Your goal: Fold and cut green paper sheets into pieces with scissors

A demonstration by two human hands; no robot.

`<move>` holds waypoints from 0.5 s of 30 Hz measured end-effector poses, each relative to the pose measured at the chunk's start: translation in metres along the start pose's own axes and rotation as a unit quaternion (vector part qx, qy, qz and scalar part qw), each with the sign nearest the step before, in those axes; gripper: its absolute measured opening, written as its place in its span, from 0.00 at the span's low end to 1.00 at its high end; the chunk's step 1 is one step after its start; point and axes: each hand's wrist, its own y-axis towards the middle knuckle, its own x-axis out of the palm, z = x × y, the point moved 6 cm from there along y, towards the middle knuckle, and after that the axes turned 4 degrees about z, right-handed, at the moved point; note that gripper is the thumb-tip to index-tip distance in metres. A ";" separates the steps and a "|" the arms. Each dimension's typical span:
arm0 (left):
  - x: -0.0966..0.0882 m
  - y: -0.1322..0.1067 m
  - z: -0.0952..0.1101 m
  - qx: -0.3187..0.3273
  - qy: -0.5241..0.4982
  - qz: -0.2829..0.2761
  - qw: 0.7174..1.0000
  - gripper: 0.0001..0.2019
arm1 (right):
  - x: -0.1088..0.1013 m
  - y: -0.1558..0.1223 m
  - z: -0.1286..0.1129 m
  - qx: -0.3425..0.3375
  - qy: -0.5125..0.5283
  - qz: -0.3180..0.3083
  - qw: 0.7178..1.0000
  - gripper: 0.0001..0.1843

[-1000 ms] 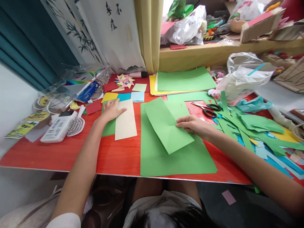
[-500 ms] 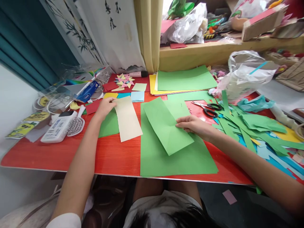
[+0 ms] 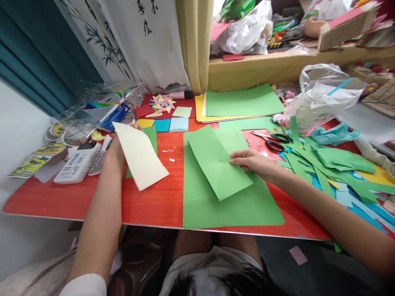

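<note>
My left hand (image 3: 119, 146) is closed on a cream sheet of paper (image 3: 140, 158), lifted and bent above the table's left half; the paper hides most of the fingers. Behind it a green paper piece (image 3: 151, 135) partly shows. My right hand (image 3: 247, 159) pinches the right edge of a smaller green sheet (image 3: 212, 160), tilted over a large green sheet (image 3: 197, 209) that lies on the red table (image 3: 154, 209). Black-handled scissors (image 3: 271, 139) lie beyond my right hand, their blades pointing left.
Green paper strips (image 3: 321, 164) and blue scraps pile up at the right. A white plastic bag (image 3: 324, 94) stands behind them. At the back lie stacked green sheets (image 3: 243, 100), small coloured squares (image 3: 179, 124) and a paper star (image 3: 162, 102). A hairbrush (image 3: 97, 160) lies left beside a white box (image 3: 77, 164).
My left hand has raised the cream paper and drawn it left, turning and bending it. Small white scraps now show on the table there. My right hand and its green sheet stay nearly still.
</note>
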 end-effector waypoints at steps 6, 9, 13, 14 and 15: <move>-0.016 -0.005 -0.016 -0.128 -0.035 0.050 0.990 0.11 | 0.000 0.001 0.000 0.000 -0.017 0.004 1.000 0.18; -0.027 -0.011 -0.013 -0.161 -0.014 0.060 0.985 0.21 | 0.000 0.001 0.001 -0.001 -0.026 0.007 1.000 0.18; -0.039 -0.020 -0.005 -0.182 0.058 0.044 0.981 0.22 | 0.000 0.001 0.001 -0.004 -0.029 0.009 1.000 0.20; -0.042 -0.022 -0.003 -0.180 0.083 0.040 0.979 0.19 | 0.000 0.001 0.001 -0.004 -0.031 0.010 0.999 0.20; -0.046 -0.024 -0.002 -0.177 0.110 0.037 0.977 0.17 | 0.000 0.001 0.001 -0.004 -0.033 0.012 0.999 0.21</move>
